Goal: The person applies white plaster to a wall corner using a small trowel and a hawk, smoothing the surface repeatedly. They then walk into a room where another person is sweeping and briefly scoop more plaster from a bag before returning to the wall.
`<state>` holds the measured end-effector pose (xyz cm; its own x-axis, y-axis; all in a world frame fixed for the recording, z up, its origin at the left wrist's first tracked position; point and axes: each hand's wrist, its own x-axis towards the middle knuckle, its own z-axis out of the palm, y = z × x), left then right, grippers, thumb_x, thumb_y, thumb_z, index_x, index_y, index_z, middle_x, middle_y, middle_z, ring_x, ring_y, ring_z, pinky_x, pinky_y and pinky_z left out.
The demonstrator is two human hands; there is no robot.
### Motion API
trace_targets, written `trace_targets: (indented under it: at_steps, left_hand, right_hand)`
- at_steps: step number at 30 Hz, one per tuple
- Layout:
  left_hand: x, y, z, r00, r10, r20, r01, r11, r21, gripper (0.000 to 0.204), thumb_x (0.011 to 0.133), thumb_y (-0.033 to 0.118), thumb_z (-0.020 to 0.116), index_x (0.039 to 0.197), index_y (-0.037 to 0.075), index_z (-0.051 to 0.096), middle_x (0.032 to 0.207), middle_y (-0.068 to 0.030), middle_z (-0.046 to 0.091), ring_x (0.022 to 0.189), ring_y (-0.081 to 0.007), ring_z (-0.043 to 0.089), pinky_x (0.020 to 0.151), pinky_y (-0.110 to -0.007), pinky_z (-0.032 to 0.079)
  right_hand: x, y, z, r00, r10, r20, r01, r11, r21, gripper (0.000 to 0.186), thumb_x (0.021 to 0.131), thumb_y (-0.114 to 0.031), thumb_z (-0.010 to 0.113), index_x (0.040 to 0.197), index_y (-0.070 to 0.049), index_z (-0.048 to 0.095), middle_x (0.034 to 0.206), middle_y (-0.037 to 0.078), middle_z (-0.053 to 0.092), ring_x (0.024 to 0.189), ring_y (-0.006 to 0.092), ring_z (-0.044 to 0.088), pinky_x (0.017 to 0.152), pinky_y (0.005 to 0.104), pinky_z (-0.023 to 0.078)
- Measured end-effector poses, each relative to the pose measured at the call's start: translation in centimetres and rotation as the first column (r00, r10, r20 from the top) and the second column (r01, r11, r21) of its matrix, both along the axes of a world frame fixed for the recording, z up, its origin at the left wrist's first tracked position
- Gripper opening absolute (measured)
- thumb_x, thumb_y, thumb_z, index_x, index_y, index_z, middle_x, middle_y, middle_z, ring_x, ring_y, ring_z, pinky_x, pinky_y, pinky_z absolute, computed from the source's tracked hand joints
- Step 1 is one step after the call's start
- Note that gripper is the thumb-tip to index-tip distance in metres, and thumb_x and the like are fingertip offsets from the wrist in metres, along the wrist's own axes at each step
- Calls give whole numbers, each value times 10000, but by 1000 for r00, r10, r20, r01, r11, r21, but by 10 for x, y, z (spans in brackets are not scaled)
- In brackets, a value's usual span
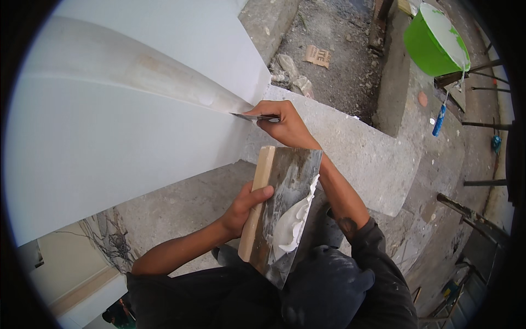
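My left hand grips the wooden edge of a wide metal plastering blade, thumb over its face. Along the blade's right side lies a ridge of white putty; grey smears cover the rest. Higher up, my right hand is closed around a small putty knife. The knife's thin edge meets the lower end of a smooth strip running between two white wall faces. My fingers partly hide its handle.
A green tub of white putty stands at the upper right, with a blue-handled tool near it. A pale concrete ledge extends right from the wall's foot. A torn brown paper piece lies on rubble; tangled wires are at lower left.
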<state>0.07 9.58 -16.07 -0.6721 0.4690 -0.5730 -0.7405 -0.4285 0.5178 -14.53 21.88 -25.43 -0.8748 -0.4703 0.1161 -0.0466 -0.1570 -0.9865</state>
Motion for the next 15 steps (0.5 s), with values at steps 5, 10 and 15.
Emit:
trace_targets:
  at_steps: [5,10,15]
  left_hand:
    - [5,-3,4,1000,25,-12,-26,989,-146,530,900,384,563,1224,-24,461,1012,-119,627,853,-162,653,737,-292,548]
    - [0,-1,1,996,64,59,-56,989,-139,460,947,382,487,1200,-2,506,966,-115,640,845,-174,654,742,-309,550]
    - [-8,10,5,944,211,253,-213,977,-22,434,986,390,405,1207,39,531,995,-110,651,876,-195,657,771,-327,550]
  right_hand:
    - [2,23,12,999,39,19,-40,995,89,336,734,128,556,985,-27,716,913,100,696,822,169,640,748,281,491]
    - [37,57,26,935,-353,-31,354,931,83,349,740,128,565,1037,-4,691,1001,102,681,853,167,632,760,269,480]
    - [97,67,59,648,-594,-477,679,734,8,410,752,158,582,1122,-12,636,1048,177,637,951,295,647,869,343,503]
